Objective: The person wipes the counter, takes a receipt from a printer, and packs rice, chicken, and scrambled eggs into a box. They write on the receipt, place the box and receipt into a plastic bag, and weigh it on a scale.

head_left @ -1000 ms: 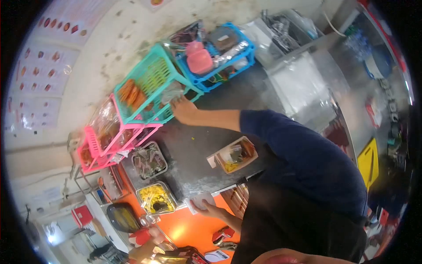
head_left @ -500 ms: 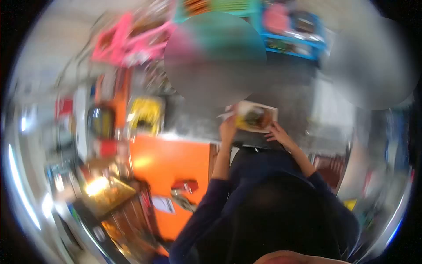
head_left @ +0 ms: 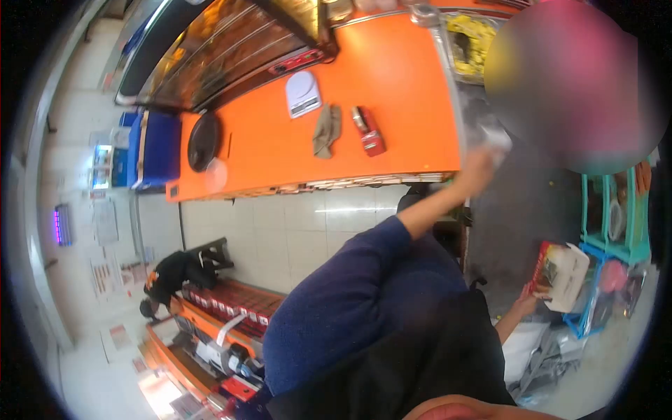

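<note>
Item one, a paper carton (head_left: 565, 276): red printing on one side, cream board elsewhere, a dark patch across its middle that I cannot make out as contents or print; it is tilted, at the right of the scene, beside the blue basket (head_left: 593, 253). My right hand (head_left: 523, 305) has it pinched at one lower edge, the fingers closed on the red side, some of them hidden by the board. Item two, a pale crumpled piece (head_left: 495, 138) at my left hand (head_left: 479, 168), above the edge of the dark surface (head_left: 514, 217); both are smeared, so I cannot tell the material or how the fingers close. Item three, a round blur at the far right, covering part of the dark surface and cutting off the tray of yellow food (head_left: 472, 42). Item four, a teal rack (head_left: 626, 245) at the right, partly covered by that blur. Item five, on the orange counter (head_left: 402, 77), from left to right: a white scale (head_left: 302, 87), its display unreadable; a folded drab cloth (head_left: 326, 131); a red-and-black device (head_left: 369, 131).
</note>
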A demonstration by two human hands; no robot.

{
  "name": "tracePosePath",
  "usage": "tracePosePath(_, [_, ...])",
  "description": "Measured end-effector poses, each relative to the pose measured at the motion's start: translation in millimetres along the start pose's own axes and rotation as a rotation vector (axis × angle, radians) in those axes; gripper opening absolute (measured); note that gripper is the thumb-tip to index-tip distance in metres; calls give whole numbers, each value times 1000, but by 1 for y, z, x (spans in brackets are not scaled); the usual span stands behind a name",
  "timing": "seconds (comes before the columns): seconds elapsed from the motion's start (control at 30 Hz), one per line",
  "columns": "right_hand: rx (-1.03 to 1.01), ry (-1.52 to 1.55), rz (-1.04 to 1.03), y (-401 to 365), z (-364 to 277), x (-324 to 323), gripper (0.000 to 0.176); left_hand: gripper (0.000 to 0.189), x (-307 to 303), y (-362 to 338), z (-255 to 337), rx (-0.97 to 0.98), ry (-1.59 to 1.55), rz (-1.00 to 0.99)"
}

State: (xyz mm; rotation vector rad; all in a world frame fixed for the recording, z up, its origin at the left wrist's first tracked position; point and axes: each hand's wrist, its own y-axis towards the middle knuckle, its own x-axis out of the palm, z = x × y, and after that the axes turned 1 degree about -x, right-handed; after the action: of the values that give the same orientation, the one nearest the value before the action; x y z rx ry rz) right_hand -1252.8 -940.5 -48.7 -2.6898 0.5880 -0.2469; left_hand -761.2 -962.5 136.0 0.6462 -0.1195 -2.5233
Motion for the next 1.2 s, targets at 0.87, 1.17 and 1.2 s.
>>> tracePosePath(0.87, [-591, -1510, -312, -236, 80, 309, 14, 44, -766, -216, -501, -1287, 1689, -264])
tracePosePath(1.17, [-631, -1115, -412, -320, 63, 420, 13, 29, -682, -176, -463, -782, 1112, 405])
tracePosePath(1.2, [-618, -1060, -404, -328, 67, 433, 14, 31, -646, -151, -421, -621, 668, 581])
